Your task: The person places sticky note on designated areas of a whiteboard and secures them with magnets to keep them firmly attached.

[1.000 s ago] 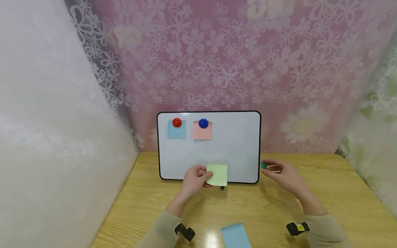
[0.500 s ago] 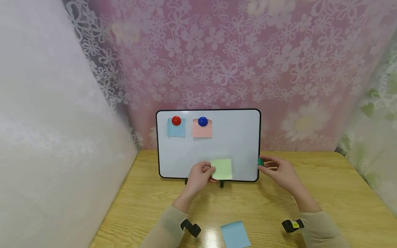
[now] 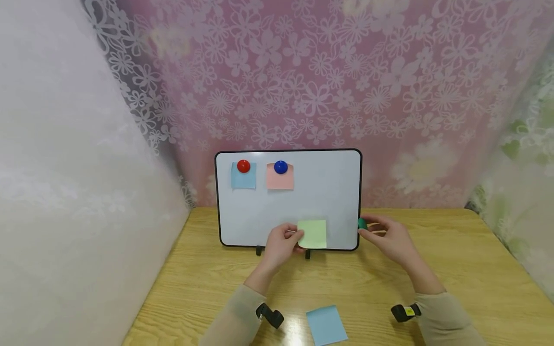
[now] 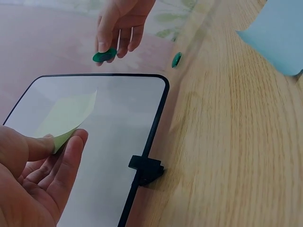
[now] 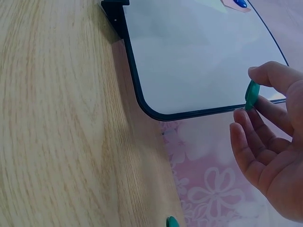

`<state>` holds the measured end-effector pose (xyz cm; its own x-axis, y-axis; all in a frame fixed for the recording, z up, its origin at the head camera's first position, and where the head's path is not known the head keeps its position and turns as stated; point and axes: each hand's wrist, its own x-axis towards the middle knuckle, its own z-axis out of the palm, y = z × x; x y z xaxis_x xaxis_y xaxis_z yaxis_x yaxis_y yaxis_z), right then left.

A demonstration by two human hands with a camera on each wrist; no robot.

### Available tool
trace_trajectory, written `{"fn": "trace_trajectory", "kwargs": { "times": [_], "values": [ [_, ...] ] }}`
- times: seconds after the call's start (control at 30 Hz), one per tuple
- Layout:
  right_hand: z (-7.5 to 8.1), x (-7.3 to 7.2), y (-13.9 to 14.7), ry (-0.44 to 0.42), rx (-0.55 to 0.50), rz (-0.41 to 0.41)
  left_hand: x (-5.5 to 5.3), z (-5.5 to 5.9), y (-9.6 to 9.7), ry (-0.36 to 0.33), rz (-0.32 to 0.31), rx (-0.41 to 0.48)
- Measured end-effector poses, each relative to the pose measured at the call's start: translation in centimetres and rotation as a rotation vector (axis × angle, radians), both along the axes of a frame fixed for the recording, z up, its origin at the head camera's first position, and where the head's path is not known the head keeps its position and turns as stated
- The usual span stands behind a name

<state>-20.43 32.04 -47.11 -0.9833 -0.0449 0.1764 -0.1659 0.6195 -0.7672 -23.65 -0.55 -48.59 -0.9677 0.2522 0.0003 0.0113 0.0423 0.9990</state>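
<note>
My left hand (image 3: 279, 247) pinches a pale green sticky note (image 3: 313, 234) by its left edge, in front of the lower part of the whiteboard (image 3: 333, 192). In the left wrist view the note (image 4: 71, 113) curls up at its far corner. Just off the board's right edge, my right hand (image 3: 391, 240) pinches a round green magnet (image 5: 252, 94) between thumb and fingertips. On the board's upper left, a red magnet (image 3: 244, 166) overlaps the top of a blue sticky note (image 3: 244, 180). Beside it a blue magnet (image 3: 281, 167) sits on a pink sticky note (image 3: 280, 182).
The whiteboard stands on small black feet (image 3: 308, 253) on a wooden table (image 3: 207, 288). Another blue sticky note (image 3: 326, 325) lies near the front. A second green magnet (image 4: 176, 60) rests on the table beyond the board's corner. A flowered pink curtain (image 3: 277, 72) hangs behind.
My left hand has carried the pale green note right and slightly up against the board's view. My right hand has shifted slightly left with the green magnet, closer to the board's right edge.
</note>
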Motion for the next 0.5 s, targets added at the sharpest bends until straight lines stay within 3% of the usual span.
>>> {"fn": "trace_trajectory", "kwargs": {
  "times": [0.5],
  "values": [
    [0.19,-0.29,-0.88,0.063,0.027,-0.007,-0.69,0.30,0.67,0.026,0.034,-0.025]
  ]
}}
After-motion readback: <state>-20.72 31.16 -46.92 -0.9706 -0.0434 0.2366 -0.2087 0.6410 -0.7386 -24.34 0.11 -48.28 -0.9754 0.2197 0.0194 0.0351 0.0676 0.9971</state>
